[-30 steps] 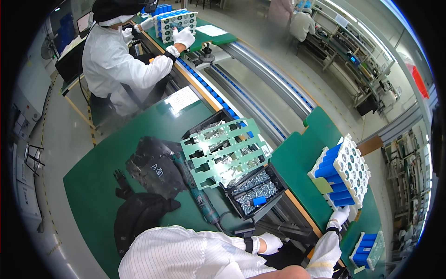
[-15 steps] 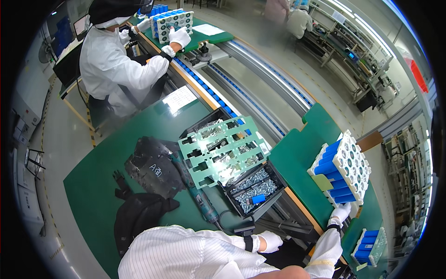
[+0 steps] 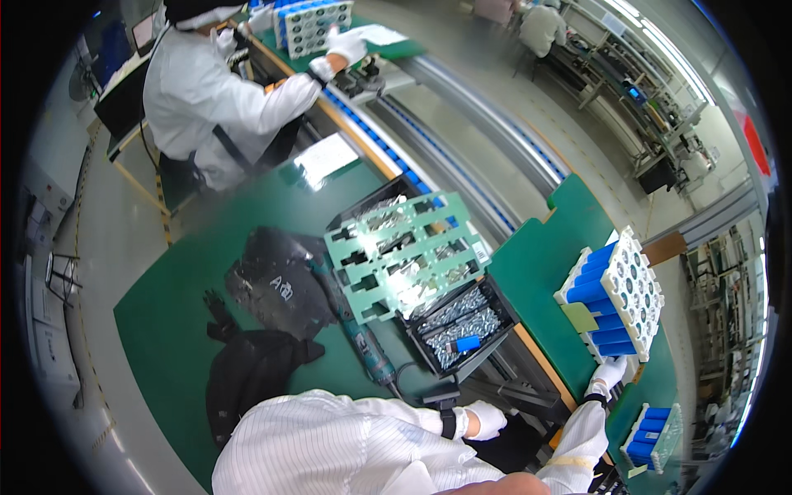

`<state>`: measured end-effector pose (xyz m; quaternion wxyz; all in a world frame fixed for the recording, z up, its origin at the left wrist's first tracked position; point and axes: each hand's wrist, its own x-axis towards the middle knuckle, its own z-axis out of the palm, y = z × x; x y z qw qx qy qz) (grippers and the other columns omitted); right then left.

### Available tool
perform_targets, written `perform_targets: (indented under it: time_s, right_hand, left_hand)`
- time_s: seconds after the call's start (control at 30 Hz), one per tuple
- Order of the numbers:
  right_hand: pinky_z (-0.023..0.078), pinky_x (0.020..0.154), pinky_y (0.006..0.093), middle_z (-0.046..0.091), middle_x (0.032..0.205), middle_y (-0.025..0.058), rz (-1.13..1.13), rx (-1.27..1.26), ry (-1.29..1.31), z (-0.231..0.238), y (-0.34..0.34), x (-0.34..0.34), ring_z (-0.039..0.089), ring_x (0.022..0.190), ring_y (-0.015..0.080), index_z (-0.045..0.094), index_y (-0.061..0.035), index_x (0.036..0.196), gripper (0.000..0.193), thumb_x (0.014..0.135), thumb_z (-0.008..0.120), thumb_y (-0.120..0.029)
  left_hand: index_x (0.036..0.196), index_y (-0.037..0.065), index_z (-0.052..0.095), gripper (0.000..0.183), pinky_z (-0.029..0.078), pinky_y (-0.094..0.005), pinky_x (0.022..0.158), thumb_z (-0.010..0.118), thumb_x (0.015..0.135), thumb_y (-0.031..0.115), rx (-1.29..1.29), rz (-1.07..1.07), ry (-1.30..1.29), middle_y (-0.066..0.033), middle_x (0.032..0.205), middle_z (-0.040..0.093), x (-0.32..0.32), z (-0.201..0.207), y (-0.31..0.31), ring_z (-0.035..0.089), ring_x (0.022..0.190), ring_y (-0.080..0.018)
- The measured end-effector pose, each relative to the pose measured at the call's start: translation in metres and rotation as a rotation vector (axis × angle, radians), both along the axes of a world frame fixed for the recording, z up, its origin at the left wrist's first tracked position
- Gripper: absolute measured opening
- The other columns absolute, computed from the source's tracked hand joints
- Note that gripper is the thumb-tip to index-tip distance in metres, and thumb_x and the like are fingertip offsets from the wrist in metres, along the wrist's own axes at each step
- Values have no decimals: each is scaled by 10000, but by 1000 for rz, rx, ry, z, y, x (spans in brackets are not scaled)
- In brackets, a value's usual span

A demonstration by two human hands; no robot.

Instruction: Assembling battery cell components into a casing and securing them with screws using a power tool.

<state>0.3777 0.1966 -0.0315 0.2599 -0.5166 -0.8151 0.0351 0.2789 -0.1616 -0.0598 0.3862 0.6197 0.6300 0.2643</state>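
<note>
A battery pack [image 3: 615, 297] of blue cylindrical cells between white perforated end plates stands on the green bench at the right. At its lower near edge is my right hand [image 3: 609, 375], white-gloved, its fingers closed at the pack's bottom and partly hidden by it. My left hand [image 3: 487, 421], also gloved, is held curled beside the bench's edge, below the black screw bin [image 3: 503, 309]. Whatever its fingers might enclose is hidden. A smaller group of blue cells [image 3: 652, 437] sits nearer me, right of my right forearm.
A light green slotted plate [image 3: 371, 307] lies over the bins. Beside it are a teal power tool [image 3: 369, 355], a dark marked sheet [image 3: 272, 285] and a black cloth bag [image 3: 247, 371]. A co-worker [image 3: 214, 99] handles another battery pack [image 3: 318, 31] beyond the roller conveyor [image 3: 371, 148].
The whole view has shifted slightly. My right hand stays at the pack's lower edge and my left stays curled. The co-worker's near hand has moved a little away from the far pack's face.
</note>
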Motion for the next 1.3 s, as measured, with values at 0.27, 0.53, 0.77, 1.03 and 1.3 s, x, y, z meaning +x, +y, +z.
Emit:
perform_targets:
  time_s: [0.27,0.53,0.77,1.03,1.3]
  right_hand:
    - [447,974,387,581,1223,171,-58,100,954,52,-102,-34,571,1107,276,544,-1,1238,304,981,438,-124]
    - [457,952,365,564,1248,146,933,-164,159,103,-299,-178,553,1135,284,541,-15,1240,382,859,566,9]
    - [417,991,419,548,1268,167,1070,17,-73,84,-321,-256,524,1156,358,543,-47,1234,456,791,646,-4]
    - [415,1001,400,574,1227,175,986,-25,2,86,-283,-239,542,1148,351,565,-37,1203,408,803,648,-26]
    - [408,984,310,584,1221,109,603,-44,283,136,-204,-165,551,1132,205,543,-20,1259,389,877,553,52]
  left_hand:
    - [1089,21,667,404,552,-445,717,666,789,291,-13,34,7,-169,889,706,4,-12,9,691,827,-356]
    - [839,115,757,145,547,-385,735,700,746,209,26,71,134,-81,941,727,26,-38,20,689,888,-283]
    - [988,106,739,225,549,-394,742,635,822,217,-47,36,106,-84,1029,711,39,-48,33,683,927,-294]
    - [1044,47,678,295,522,-392,770,544,868,243,105,312,3,-191,985,682,60,-88,42,674,874,-328]
    - [865,36,724,258,545,-452,687,635,821,274,8,-19,47,-164,838,700,-1,-18,7,683,800,-356]
